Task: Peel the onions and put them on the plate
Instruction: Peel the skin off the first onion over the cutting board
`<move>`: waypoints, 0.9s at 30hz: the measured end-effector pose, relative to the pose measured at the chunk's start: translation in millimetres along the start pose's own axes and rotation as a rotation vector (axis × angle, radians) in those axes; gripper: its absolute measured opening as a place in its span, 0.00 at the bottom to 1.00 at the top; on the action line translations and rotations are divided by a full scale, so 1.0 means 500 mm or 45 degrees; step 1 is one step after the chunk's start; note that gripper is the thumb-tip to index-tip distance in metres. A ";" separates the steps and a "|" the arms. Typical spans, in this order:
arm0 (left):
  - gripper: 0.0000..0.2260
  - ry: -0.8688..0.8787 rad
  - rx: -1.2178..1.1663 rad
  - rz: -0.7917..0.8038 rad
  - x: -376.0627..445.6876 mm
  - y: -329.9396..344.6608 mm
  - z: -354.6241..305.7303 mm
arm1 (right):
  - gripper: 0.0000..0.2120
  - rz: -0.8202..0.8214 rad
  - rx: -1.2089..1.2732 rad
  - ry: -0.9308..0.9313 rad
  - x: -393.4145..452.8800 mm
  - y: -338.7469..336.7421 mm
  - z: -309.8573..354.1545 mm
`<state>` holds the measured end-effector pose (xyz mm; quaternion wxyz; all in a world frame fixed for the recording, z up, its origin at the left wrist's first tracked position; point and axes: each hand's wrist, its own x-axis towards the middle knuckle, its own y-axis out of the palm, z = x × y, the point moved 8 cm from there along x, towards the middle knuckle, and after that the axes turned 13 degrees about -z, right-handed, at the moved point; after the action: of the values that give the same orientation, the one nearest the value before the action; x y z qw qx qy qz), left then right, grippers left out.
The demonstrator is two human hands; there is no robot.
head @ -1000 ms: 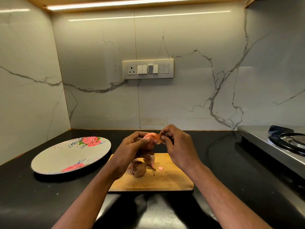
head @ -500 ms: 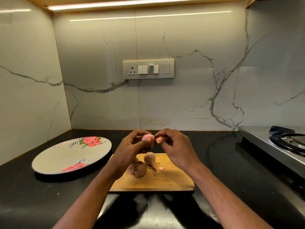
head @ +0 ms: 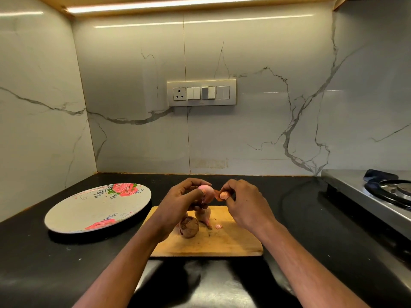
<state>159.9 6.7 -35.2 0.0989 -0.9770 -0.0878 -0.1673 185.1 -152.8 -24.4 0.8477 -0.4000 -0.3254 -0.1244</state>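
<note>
The task is at its early middle, by the look of things. The left hand [head: 184, 202] grips a pale pink onion [head: 206, 193] above the far edge of the wooden chopping board [head: 222, 243]; most of what shows of the onion is smooth and bare. The right hand [head: 244, 204] pinches a piece of orange-brown skin [head: 222, 195] just beside the onion, so this one looks close to peeled, though its hidden side cannot be judged.

On the board below the hands lie two more onions: a dark brown onion [head: 189, 227], unpeeled, and a paler onion [head: 203, 215] just beyond it, partly behind the left hand. A small scrap of peel [head: 218, 226] rests to their right. The floral plate [head: 73, 218], to the left of the board and well apart from the hands, holds no onion yet, so every placement is still to come.

The worktop [head: 33, 263] is glossy black stone. White marble-look panels with grey veins form the walls to the left and far side, with a switch panel [head: 201, 92] on the far wall. A steel gas stove [head: 367, 196] sits at the right edge, and a light strip [head: 178, 4] runs overhead.
</note>
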 end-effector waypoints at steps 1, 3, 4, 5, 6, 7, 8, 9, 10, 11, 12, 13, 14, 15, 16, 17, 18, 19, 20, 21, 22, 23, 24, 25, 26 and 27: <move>0.10 0.002 -0.009 -0.004 0.001 -0.001 0.000 | 0.09 0.035 -0.048 0.000 -0.002 0.002 -0.001; 0.10 -0.004 -0.052 -0.024 0.004 -0.008 0.000 | 0.09 0.099 -0.100 0.011 -0.006 0.009 -0.006; 0.10 -0.012 -0.076 -0.039 0.006 -0.013 0.001 | 0.10 0.129 -0.095 0.022 -0.007 0.013 -0.009; 0.10 -0.020 -0.094 -0.053 0.008 -0.016 0.002 | 0.11 0.170 -0.082 0.027 -0.008 0.018 -0.010; 0.10 -0.026 -0.100 -0.060 0.009 -0.018 0.003 | 0.13 0.226 -0.066 0.024 -0.009 0.025 -0.011; 0.10 -0.029 -0.096 -0.058 0.009 -0.018 0.005 | 0.16 0.293 -0.047 0.023 -0.011 0.033 -0.011; 0.10 -0.030 -0.082 -0.048 0.008 -0.015 0.005 | 0.19 0.355 -0.019 0.028 -0.013 0.040 -0.012; 0.10 -0.032 -0.066 -0.037 0.007 -0.012 0.006 | 0.22 0.405 0.011 0.039 -0.014 0.044 -0.013; 0.10 -0.035 -0.052 -0.027 0.005 -0.009 0.007 | 0.24 0.431 0.039 0.047 -0.014 0.045 -0.014; 0.10 -0.038 -0.045 -0.021 0.005 -0.008 0.008 | 0.25 0.422 0.067 0.046 -0.011 0.042 -0.015; 0.10 -0.041 -0.046 -0.017 0.005 -0.007 0.009 | 0.24 0.385 0.104 0.037 -0.006 0.034 -0.014; 0.10 -0.043 -0.048 -0.016 0.006 -0.008 0.009 | 0.22 0.329 0.154 0.024 0.001 0.025 -0.012; 0.10 -0.046 -0.052 -0.014 0.006 -0.009 0.008 | 0.18 0.272 0.211 0.017 0.009 0.016 -0.009; 0.10 -0.050 -0.059 -0.012 0.006 -0.010 0.007 | 0.15 0.237 0.263 0.022 0.013 0.009 -0.008; 0.10 -0.053 -0.072 -0.012 0.005 -0.010 0.006 | 0.14 0.237 0.297 0.035 0.015 0.007 -0.009; 0.10 -0.054 -0.085 -0.011 0.004 -0.010 0.004 | 0.12 0.269 0.310 0.048 0.014 0.010 -0.010; 0.10 -0.051 -0.091 -0.010 0.003 -0.009 0.002 | 0.11 0.323 0.293 0.053 0.010 0.015 -0.011; 0.10 -0.048 -0.093 -0.014 0.002 -0.008 0.001 | 0.10 0.392 0.253 0.048 0.004 0.024 -0.012; 0.10 -0.046 -0.095 -0.025 0.002 -0.009 0.002 | 0.10 0.455 0.201 0.036 -0.002 0.032 -0.014; 0.10 -0.044 -0.098 -0.037 0.003 -0.011 0.002 | 0.11 0.500 0.149 0.027 -0.007 0.039 -0.016; 0.12 -0.041 -0.101 -0.050 0.004 -0.013 0.003 | 0.14 0.524 0.118 0.022 -0.009 0.043 -0.017; 0.14 -0.034 -0.102 -0.059 0.005 -0.015 0.002 | 0.17 0.535 0.112 0.024 -0.009 0.046 -0.017; 0.17 -0.026 -0.101 -0.067 0.005 -0.015 0.001 | 0.21 0.531 0.129 0.029 -0.007 0.048 -0.019; 0.19 -0.016 -0.096 -0.075 0.005 -0.015 -0.001 | 0.23 0.520 0.150 0.036 -0.004 0.047 -0.021; 0.21 -0.006 -0.088 -0.081 0.005 -0.015 -0.003 | 0.26 0.500 0.174 0.037 -0.001 0.044 -0.021; 0.23 0.003 -0.084 -0.084 0.003 -0.014 -0.004 | 0.27 0.473 0.197 0.036 0.002 0.037 -0.021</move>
<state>159.4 13.3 -31.6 0.0612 -0.9761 -0.1142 -0.1744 199.4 -148.7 -39.7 0.8887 -0.3851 -0.2429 0.0539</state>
